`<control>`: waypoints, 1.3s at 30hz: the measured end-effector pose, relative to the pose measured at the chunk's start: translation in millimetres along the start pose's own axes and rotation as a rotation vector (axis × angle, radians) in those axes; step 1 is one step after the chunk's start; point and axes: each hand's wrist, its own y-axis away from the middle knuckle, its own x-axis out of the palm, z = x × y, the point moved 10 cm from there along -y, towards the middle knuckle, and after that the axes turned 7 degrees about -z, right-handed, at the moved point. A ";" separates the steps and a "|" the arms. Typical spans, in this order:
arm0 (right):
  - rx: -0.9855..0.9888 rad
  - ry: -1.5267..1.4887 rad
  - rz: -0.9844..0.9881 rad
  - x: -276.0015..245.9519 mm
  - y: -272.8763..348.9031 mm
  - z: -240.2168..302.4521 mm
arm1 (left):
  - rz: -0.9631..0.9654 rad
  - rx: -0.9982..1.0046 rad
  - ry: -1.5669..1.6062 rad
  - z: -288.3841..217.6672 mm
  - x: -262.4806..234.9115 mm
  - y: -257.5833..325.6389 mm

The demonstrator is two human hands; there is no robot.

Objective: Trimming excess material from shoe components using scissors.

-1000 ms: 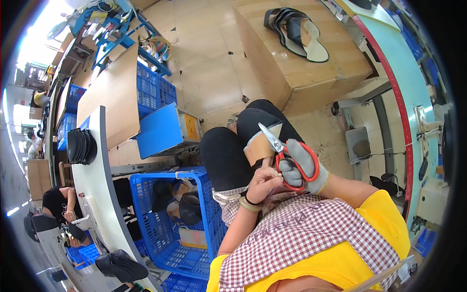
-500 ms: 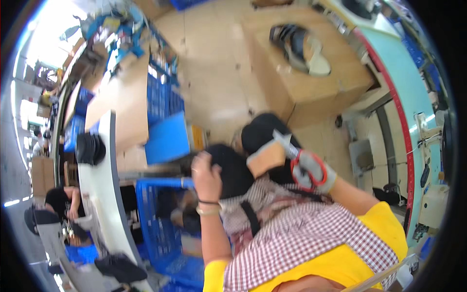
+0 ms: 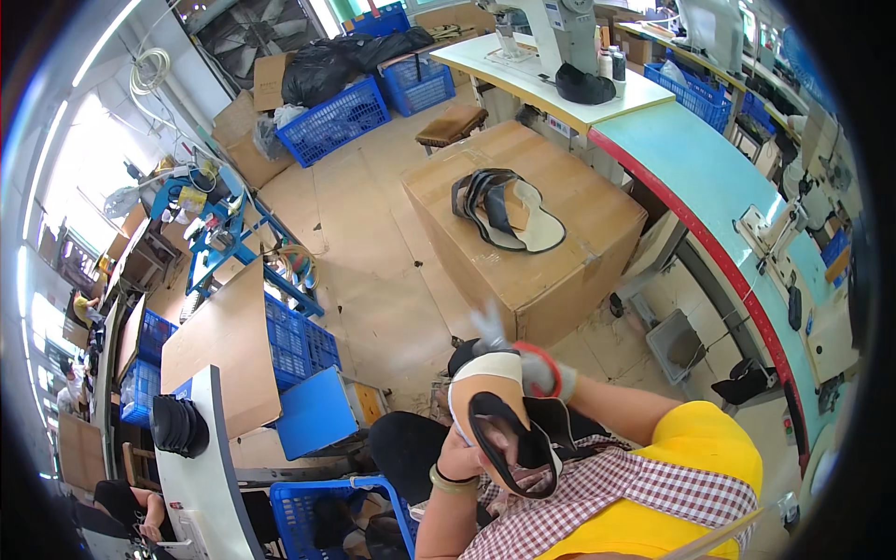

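While the bare L hand point(image 3: 455, 457) holds a tan shoe upper w/ white band & black-trimmed opening point(image 3: 473, 399) up over the lap, the R hand point(image 3: 537, 375), in a grey knit glove, is right behind the piece w/ red-handled scissors point(image 3: 553, 362) looped about it. L grip: closed on the upper's near end, fingers showing thru the opening. R grip: motion blur there, so can't tell how far open; pale streak above it could be blades or glove fingers. Upper is tilted, in front of the red-and-white checked apron point(image 3: 597, 490), just short of the big brown cardboard box's point(image 3: 588, 252) near corner. On that box, approx. mid-top & in from all edges, lies a stack of black-and-cream shoe pieces point(image 3: 532, 224). To the L, a long white counter point(image 3: 201, 490) carries a stack of curved black pieces point(image 3: 177, 427) nr its far end. Between counter & person, low down: blue plastic crate point(image 3: 291, 516) w/ dark & tan pieces inside. R side: lt. teal counter w/ red edge point(image 3: 672, 154).
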 end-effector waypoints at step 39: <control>-0.449 0.990 -1.642 -361.4 14.8 246.8 | -2.107 0.223 -1.225 -159.1 -203.1 443.4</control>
